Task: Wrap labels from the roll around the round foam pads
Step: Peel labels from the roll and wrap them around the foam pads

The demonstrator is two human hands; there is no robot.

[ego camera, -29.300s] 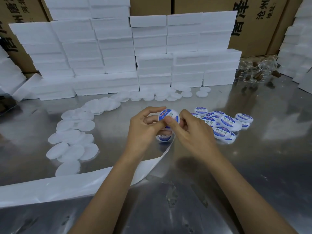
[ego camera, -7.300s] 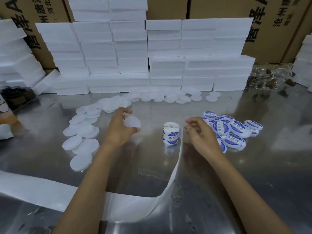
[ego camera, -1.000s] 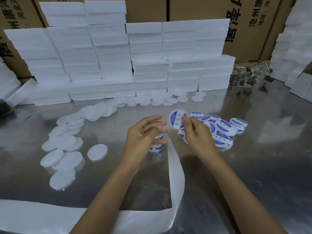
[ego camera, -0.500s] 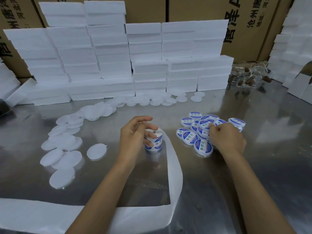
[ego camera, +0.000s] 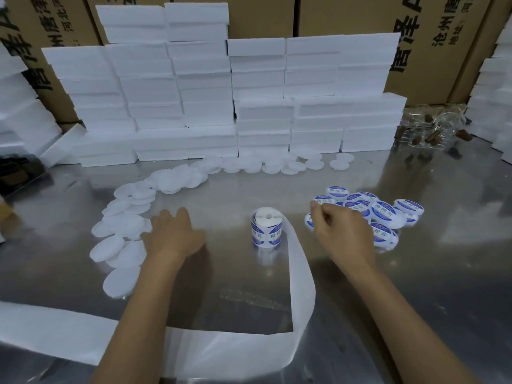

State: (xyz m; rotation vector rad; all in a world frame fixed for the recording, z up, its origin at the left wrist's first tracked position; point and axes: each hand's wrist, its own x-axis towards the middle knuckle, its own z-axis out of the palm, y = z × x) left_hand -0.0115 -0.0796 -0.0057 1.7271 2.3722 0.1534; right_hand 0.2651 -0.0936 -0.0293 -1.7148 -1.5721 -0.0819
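The left hand is laid flat, fingers straight and spread, at the near edge of the scatter of bare foam pads on the steel table; its fingertips appear to touch or nearly touch one pad, and nothing is gripped. The right hand is held loosely curled just in front of the pile of labelled pads. Whether anything is pinched between its thumb and forefinger cannot be told; nothing is plainly held.

The label roll is stood upright between the two hands, apart from both, and its spent backing strip is looped toward the near edge of the table and trails off to the left.

Several slips can be judged likely from here. Two overlapping bare pads may be lifted together, since they are lying partly on top of each other. The light roll may be toppled or dragged if a label is pulled while the roll is unsteadied. The loose backing may be caught by a forearm, as the left arm is lying across it. A label could also be set crooked and creased along the pad's edge.
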